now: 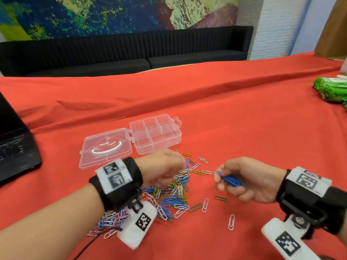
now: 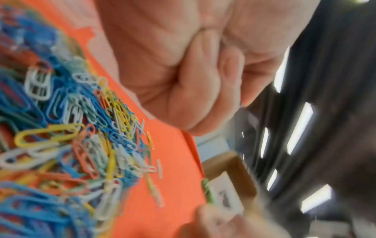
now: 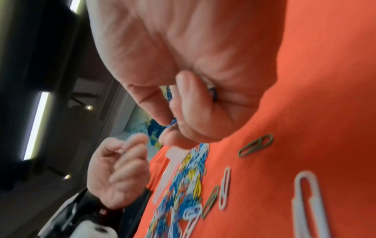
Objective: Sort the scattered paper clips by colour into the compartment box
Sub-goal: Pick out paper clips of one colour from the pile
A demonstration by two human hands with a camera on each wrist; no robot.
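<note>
A mixed pile of coloured paper clips (image 1: 174, 194) lies on the red cloth in front of the clear compartment box (image 1: 159, 145), whose lid (image 1: 105, 147) lies open to its left. The box's compartments look empty. My right hand (image 1: 236, 179) is to the right of the pile and grips a bunch of blue clips (image 1: 230, 180); the right wrist view shows blue clips (image 3: 171, 124) pinched at its fingertips. My left hand (image 1: 165, 169) hovers over the far side of the pile with fingers curled; no clip shows in it (image 2: 183, 80).
A black laptop (image 1: 15, 137) sits at the left edge. Green packets (image 1: 332, 91) lie at the far right. Loose clips lie right of the pile, among them a white one (image 1: 231, 222) and a green one (image 1: 221, 198). A dark sofa stands beyond the table.
</note>
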